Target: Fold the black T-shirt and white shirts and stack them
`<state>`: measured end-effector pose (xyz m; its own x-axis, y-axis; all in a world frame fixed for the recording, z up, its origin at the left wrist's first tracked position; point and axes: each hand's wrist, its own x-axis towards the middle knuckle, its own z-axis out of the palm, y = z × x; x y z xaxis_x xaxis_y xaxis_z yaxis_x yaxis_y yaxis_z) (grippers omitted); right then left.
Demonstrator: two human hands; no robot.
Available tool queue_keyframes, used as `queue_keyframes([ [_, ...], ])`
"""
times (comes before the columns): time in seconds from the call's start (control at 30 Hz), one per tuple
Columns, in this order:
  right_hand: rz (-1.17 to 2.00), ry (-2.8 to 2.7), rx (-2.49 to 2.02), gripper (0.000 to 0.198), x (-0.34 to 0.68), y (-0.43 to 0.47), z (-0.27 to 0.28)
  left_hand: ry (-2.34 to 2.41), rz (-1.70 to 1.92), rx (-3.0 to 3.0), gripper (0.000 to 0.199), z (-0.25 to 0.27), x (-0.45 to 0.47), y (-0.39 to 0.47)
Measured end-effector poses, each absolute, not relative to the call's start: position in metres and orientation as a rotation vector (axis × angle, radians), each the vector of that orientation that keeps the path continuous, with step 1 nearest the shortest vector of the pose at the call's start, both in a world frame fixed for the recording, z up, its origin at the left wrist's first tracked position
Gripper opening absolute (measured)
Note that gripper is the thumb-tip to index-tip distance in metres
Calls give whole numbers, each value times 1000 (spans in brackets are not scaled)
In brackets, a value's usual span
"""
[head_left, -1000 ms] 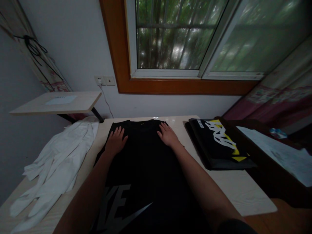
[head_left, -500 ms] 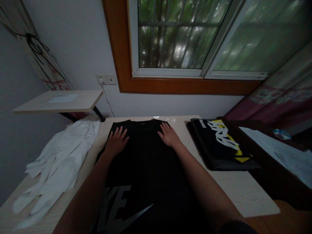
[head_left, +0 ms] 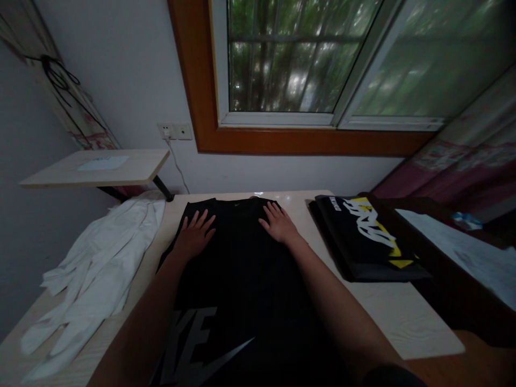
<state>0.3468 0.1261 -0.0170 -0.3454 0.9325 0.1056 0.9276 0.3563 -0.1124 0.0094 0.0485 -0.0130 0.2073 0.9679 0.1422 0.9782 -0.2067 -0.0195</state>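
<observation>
A black T-shirt lies spread on the table, its collar toward the wall and a grey printed logo near me. My left hand rests flat on its upper left part, fingers spread. On the upper right part, close to the shoulder edge, my right hand also lies flat with its fingers apart. Neither hand grips the cloth. The shirt's lower end runs out of view at the bottom, and my forearms cover parts of its sides.
Folded dark clothes with a white and yellow print are stacked at the right. White garments lie loosely at the left, beside a small raised shelf. Beyond the pale table are a wall socket and a window.
Both hands have shifted very slightly on the shirt, the left a touch to the right and the right a touch to the left. The shirt and other clothes stay put.
</observation>
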Motion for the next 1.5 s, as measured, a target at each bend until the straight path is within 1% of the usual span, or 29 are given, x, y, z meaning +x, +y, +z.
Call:
queue_keyframes([
  [0.13, 61, -2469, -1704, 76, 346, 125, -14, -1842, -171, -2415, 60, -13, 10, 48],
  [0.7, 66, -2447, -1715, 75, 355, 121, -20, -1856, -149, -2431, 65, -12, 17, 43],
  [1.1, 53, -2467, -1708, 75, 366, 103, -16, -1834, -167, -2469, 68, -17, 24, 34],
  [1.5, 64, -2457, -1760, 76, 363, 124, -17, -1841, -145, -2446, 66, -12, 22, 57],
])
